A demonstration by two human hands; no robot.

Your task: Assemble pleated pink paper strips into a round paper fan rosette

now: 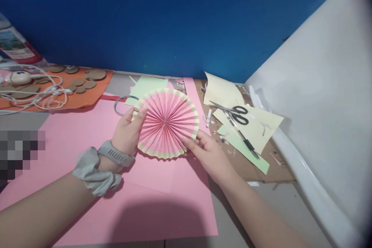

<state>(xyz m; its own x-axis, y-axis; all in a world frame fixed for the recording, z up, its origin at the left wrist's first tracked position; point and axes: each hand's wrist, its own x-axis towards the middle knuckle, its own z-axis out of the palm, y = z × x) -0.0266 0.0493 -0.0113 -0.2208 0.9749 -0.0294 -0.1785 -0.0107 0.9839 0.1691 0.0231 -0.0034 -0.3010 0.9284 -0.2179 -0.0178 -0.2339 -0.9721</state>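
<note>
A round pleated paper rosette (167, 122), pink with a pale yellow rim, is held up just above a large pink paper sheet (122, 193). My left hand (128, 131) grips its left edge, fingers closed on the rim; a grey watch and a grey scrunchie sit on that wrist. My right hand (207, 153) holds the lower right edge, fingertips pinching the rim from below.
Black-handled scissors (238, 115) and a pen lie on yellow and green paper pieces (252, 130) to the right. At the back left are an orange sheet (78, 99) with brown card discs and white cables (35, 95). Along the right runs a white ledge (314, 131), and a blue wall stands behind.
</note>
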